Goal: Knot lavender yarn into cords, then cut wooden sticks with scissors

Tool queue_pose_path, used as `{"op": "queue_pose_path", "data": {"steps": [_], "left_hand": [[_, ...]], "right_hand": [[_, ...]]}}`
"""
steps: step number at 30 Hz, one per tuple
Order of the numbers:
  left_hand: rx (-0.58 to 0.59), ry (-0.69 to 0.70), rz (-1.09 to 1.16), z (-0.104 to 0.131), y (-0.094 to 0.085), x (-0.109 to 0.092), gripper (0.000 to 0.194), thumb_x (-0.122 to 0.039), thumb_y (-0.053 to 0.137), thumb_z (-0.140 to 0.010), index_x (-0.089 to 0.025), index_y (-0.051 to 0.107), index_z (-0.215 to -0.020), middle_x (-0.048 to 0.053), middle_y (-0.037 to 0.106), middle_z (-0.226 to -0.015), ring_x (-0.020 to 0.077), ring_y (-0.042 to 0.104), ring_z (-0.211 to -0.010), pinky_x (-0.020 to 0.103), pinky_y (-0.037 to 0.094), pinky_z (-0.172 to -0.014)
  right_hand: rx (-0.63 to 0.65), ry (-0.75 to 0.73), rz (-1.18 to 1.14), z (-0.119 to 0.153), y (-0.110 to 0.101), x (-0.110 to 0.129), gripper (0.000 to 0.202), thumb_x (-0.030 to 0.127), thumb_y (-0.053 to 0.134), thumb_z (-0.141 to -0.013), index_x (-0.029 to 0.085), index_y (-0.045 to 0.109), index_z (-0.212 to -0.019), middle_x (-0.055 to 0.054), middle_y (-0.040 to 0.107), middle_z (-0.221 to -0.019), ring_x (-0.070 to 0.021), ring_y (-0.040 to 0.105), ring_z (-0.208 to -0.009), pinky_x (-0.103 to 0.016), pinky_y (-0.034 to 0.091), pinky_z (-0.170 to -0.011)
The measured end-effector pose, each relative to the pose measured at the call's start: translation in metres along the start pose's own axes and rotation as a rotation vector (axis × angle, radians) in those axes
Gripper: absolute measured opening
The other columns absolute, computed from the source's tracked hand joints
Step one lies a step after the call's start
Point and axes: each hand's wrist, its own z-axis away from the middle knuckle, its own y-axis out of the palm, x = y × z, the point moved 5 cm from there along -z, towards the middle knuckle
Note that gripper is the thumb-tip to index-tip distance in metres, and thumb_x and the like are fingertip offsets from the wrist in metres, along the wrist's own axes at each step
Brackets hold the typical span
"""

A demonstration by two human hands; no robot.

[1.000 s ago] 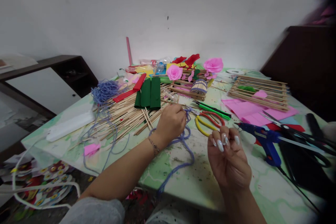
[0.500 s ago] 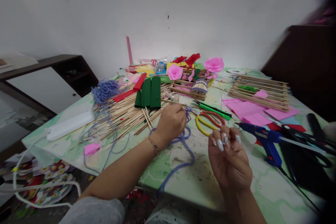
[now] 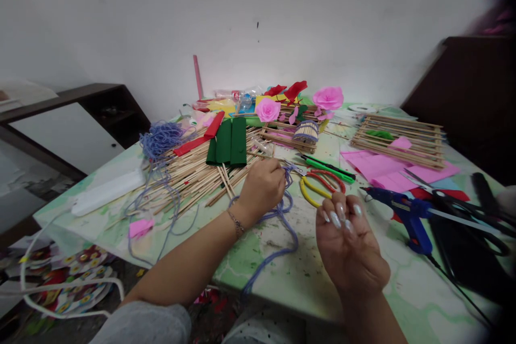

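Bare pale wall (image 3: pixel 161 21) backs your work table (image 3: pixel 415 293), whose green-patterned top carries the materials. Your left hand (image 3: pixel 264 188) is closed, knuckles up, beside the loose wooden sticks (image 3: pixel 193 174). Loops of blue yarn (image 3: pixel 296 236) lie next to this fist, presumably steadied there against sliding. Its fingertips are hidden, so whether they grip the yarn cannot be told. One yarn tail runs to the near table edge, leaving slack. Your right hand (image 3: pixel 350 242) is raised palm toward you, fingers curled in against the thumb; nothing can be made out in it, though the pinched posture suggests fine handling. Yellow-and-red-handled scissors (image 3: pixel 308 173) lie between your hands, blades toward the left fist, probably for short reach. Beyond them rests the green cutter (image 3: pixel 330 169). Note the blue glue gun (image 3: pixel 417 226) at your right, nozzle pointing inward, cord trailing toward you.
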Motion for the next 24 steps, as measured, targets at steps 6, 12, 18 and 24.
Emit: {"op": "queue_pose_path", "data": {"steps": [6,12,18,24], "left_hand": [[-0.001,0.004,0.002,0.0003,0.0009,0.0001,0.024,-0.018,0.046,-0.088,-0.013,0.065,-0.074,0.008,0.061,-0.079,0.0179,0.055,-0.078,0.032,0.042,-0.074],[0.004,0.01,0.004,0.0007,0.0028,0.0007,0.023,-0.019,0.047,-0.088,-0.013,0.065,-0.075,0.008,0.061,-0.08,0.0181,0.054,-0.078,0.033,0.042,-0.074],[0.021,0.012,0.008,0.001,0.0039,-0.0001,0.022,-0.018,0.047,-0.087,-0.014,0.064,-0.074,0.007,0.06,-0.079,0.0182,0.054,-0.079,0.033,0.042,-0.074],[0.033,0.004,0.004,0.0005,0.0042,-0.0003,0.022,-0.018,0.047,-0.087,-0.013,0.066,-0.076,0.008,0.061,-0.08,0.0186,0.055,-0.08,0.033,0.042,-0.075]], "right_hand": [[-0.023,0.013,-0.04,-0.0009,-0.0006,0.0009,0.018,0.015,0.065,-0.07,0.02,0.051,-0.079,0.001,0.038,-0.076,-0.0102,0.04,-0.066,-0.023,0.042,-0.063],[-0.03,0.056,-0.084,-0.0007,-0.0028,0.0022,0.025,0.01,0.065,-0.062,0.021,0.05,-0.079,0.001,0.039,-0.075,-0.0108,0.041,-0.066,-0.024,0.042,-0.062],[-0.058,0.072,-0.079,-0.0007,-0.0042,0.0008,0.028,0.005,0.063,-0.058,0.021,0.049,-0.077,0.002,0.042,-0.072,-0.0111,0.042,-0.066,-0.023,0.042,-0.063],[-0.068,0.082,-0.064,-0.0019,-0.0029,-0.0013,0.029,0.004,0.063,-0.057,0.021,0.048,-0.076,0.002,0.042,-0.07,-0.0107,0.042,-0.065,-0.023,0.04,-0.062]]}}
